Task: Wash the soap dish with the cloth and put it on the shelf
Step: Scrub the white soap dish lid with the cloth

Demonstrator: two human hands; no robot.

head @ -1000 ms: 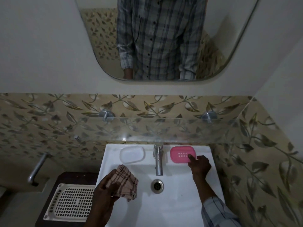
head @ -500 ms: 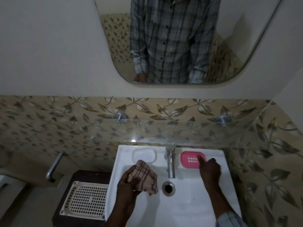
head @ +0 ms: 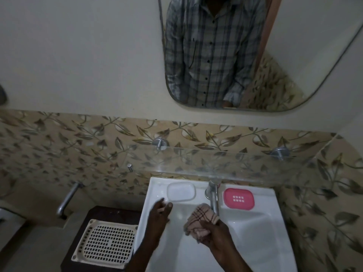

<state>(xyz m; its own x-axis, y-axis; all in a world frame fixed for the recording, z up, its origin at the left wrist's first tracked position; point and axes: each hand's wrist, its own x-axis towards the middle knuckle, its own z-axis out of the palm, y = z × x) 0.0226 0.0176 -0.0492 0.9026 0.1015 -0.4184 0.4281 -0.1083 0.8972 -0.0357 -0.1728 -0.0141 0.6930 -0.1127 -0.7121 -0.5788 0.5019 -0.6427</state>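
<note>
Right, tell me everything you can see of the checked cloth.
The cloth is beige fabric crossed by dark check lines. It looks soft and is crumpled into a loose bunch rather than spread flat. The right hand grips its lower part with fingers curled round it and holds it over the white basin. Its upper edge sits close to the spout of the metal tap. Whether they touch, or whether the cloth is wet, cannot be told.

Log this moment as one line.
left hand: open, by white soap dish | right hand: holds cloth over sink | pink soap dish: on sink ledge
</note>
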